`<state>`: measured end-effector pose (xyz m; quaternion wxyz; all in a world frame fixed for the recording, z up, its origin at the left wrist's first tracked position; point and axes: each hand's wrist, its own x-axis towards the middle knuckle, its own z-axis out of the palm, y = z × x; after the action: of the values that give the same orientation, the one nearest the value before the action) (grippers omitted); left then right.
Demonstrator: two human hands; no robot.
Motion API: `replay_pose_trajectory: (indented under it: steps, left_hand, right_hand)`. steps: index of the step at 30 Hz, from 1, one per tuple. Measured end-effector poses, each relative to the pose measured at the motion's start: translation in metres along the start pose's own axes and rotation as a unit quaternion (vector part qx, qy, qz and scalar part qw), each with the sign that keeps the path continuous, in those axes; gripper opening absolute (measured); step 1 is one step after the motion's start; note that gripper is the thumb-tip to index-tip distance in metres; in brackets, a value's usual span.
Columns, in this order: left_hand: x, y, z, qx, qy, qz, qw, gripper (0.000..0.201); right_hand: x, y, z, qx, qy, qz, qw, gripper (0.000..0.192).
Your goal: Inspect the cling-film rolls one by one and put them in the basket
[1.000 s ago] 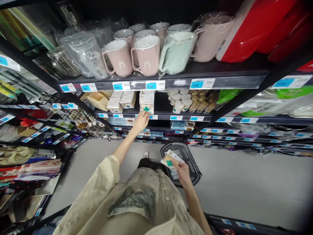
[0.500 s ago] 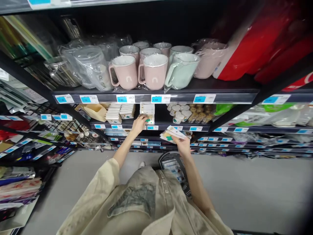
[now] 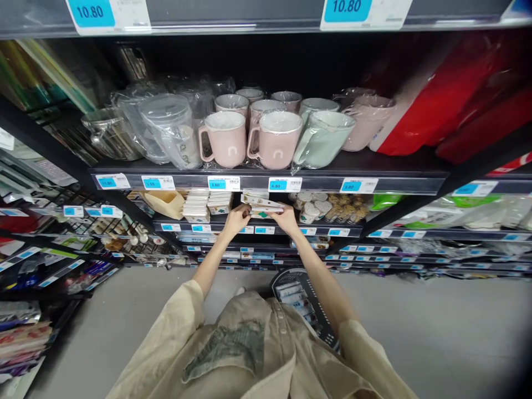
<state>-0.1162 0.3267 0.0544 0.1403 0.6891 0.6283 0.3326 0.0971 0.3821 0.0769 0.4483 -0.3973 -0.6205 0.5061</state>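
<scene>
Packets (image 3: pixel 262 206) sit between both hands — left hand (image 3: pixel 236 219) and right hand (image 3: pixel 287 219) clamped on them.

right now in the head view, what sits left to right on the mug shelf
clear lidded jar in plastic wrap → left pink mug → right pink mug → mint green mug → pale pink jug → red packages. One shelf down, the left hand and right hand both hold flat packets.
</scene>
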Motion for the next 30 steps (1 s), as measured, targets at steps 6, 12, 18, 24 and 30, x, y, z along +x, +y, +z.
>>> replay_pose_trajectory:
  steps: [6,12,18,24,30]
  left_hand:
    - [0.004,-0.003,0.007,0.018,0.127,-0.043,0.991,0.041]
    - [0.0,0.004,0.003,-0.004,0.066,-0.039,0.997,0.049]
    - [-0.013,0.004,-0.006,-0.047,0.026,-0.034,0.998,0.07]
    - [-0.021,0.005,0.002,-0.063,0.062,-0.016,0.996,0.075]
    - [-0.016,0.007,0.015,-0.071,0.068,-0.073,0.992,0.071]
  right_hand:
    - [0.008,0.008,-0.002,0.014,0.002,0.02,1.0,0.042]
    - [0.011,0.015,-0.003,0.025,-0.016,0.013,0.999,0.042]
    - [0.005,0.017,0.026,-0.088,0.059,0.003,0.994,0.052]
    - [-0.007,0.015,0.043,-0.183,0.044,-0.022,0.982,0.046]
    - [-0.007,0.008,0.037,-0.254,-0.003,-0.094,0.963,0.045]
